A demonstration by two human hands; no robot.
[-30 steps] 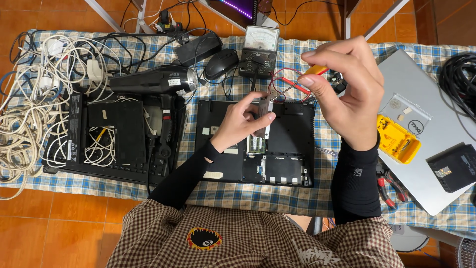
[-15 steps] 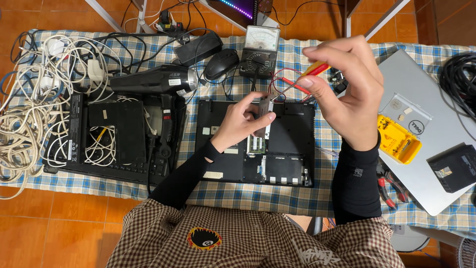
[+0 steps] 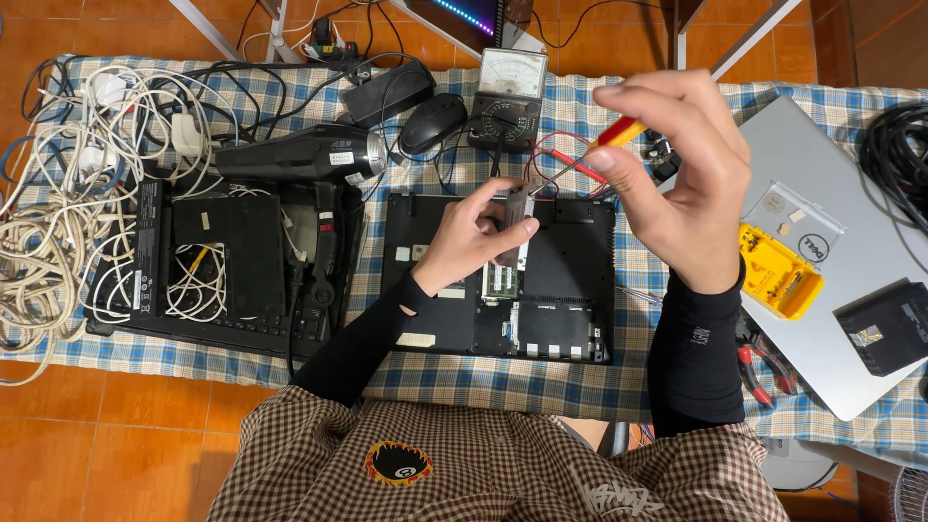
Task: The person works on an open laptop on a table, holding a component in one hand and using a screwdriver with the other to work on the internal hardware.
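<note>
Head view of a repair bench covered with a blue checked cloth (image 3: 483,382). The left hand (image 3: 474,237) rests over an upturned black laptop base (image 3: 570,280), its fingers curled closed around a small dark panel piece (image 3: 517,215) held upright between thumb and fingertips. Directly beneath this hand lies the open memory bay with a green module (image 3: 500,280).

The right hand (image 3: 681,184) is raised above and to the right of the left hand, clear of the laptop base. Thumb and forefinger pinch a slim screwdriver with a yellow and red handle (image 3: 619,130); its thin shaft slants down and left, the tip ending just beside the panel piece. Whether tip and panel touch cannot be told.

Beyond the left hand stand an analogue multimeter (image 3: 509,97) with red and black leads, and a black mouse (image 3: 433,123). Further to its left lie a black hair dryer (image 3: 295,155), a second opened black laptop (image 3: 222,266) and a heap of white cables (image 3: 48,222). To the right of the right hand lies a closed silver laptop (image 3: 851,203) carrying a yellow bit holder (image 3: 778,275) and a black adapter (image 3: 884,329). Red-handled pliers (image 3: 759,372) lie near the right forearm.
</note>
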